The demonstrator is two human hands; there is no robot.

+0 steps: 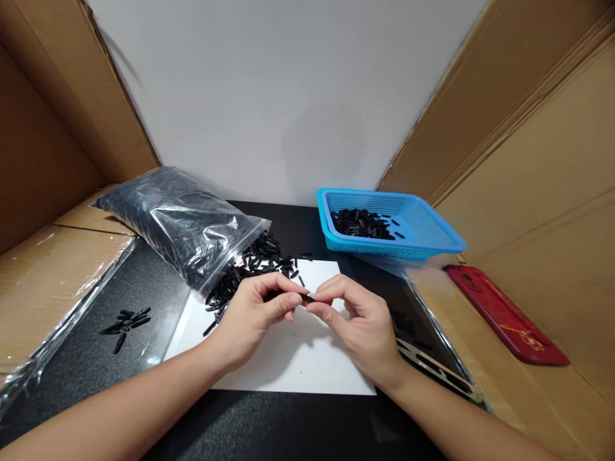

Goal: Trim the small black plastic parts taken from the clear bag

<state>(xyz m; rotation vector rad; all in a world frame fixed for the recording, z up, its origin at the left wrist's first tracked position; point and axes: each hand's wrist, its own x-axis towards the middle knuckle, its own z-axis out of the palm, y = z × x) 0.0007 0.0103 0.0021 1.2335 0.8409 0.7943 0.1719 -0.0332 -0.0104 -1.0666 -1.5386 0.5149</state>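
Over a white sheet (298,371), both hands meet at one small black elongated piece (306,298). My left hand (262,314) is closed, pinching the piece's left end between thumb and fingers. At the other end, the thumb and forefinger of my right hand (362,320) also grip it. More black matter shows inside the left hand's curl, partly hidden. A pile of similar black pieces (230,282) spills from the mouth of a clear plastic bag (187,221) just beyond my left hand.
A blue basket (408,240) with black pieces stands at the back right. Several pieces (125,323) lie on the black surface at left. A pair of scissors or tweezers-like metal tool (437,368) rests beside my right forearm. A red case (507,314) and cardboard walls (542,160) flank the right.
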